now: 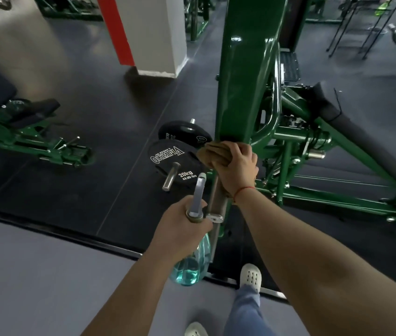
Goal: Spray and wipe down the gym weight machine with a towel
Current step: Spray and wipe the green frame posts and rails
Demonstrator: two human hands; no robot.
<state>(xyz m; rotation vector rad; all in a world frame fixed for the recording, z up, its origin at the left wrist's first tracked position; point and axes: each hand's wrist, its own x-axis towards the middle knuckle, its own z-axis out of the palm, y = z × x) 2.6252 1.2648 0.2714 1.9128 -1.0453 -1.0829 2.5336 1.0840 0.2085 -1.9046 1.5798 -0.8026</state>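
Note:
A green weight machine (245, 69) rises through the middle of the head view, its thick arm running down to a metal bar. My right hand (237, 166) grips a brown towel (214, 152) wrapped against the lower end of that green arm. My left hand (182, 229) holds a clear spray bottle (192, 265) of blue liquid by its neck, its grey trigger head (198, 192) pointing up beside the metal bar.
Two black 20 kg plates (167, 158) sit on pegs left of the arm. A black padded bar (352, 132) slants at the right. Another green machine (22, 132) stands at left, a white and red pillar (153, 32) behind. My white shoes (250, 277) stand below.

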